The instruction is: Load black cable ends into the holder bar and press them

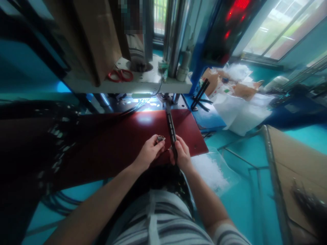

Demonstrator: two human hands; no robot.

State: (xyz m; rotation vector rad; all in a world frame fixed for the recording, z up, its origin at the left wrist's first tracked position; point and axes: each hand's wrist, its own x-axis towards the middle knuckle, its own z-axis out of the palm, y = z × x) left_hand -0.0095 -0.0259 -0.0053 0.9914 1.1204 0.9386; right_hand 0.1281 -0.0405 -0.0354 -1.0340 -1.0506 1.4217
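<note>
My left hand [150, 152] pinches a small metal buckle [160, 138] between its fingertips, just above the red work surface [114, 143]. My right hand [181, 152] is closed around the near end of a long black strap [170, 127] with a row of holes. The strap runs away from me toward the lit area under the machine. Both hands are close together at the near edge of the red surface, above my lap.
A large heap of black straps [33, 143] covers the left of the table. Red-handled scissors [120, 75] lie on the white machine shelf [143, 86]. A clear plastic bag [214, 172] sits to the right. Cardboard boxes [293, 160] and white bags [237, 112] stand farther right.
</note>
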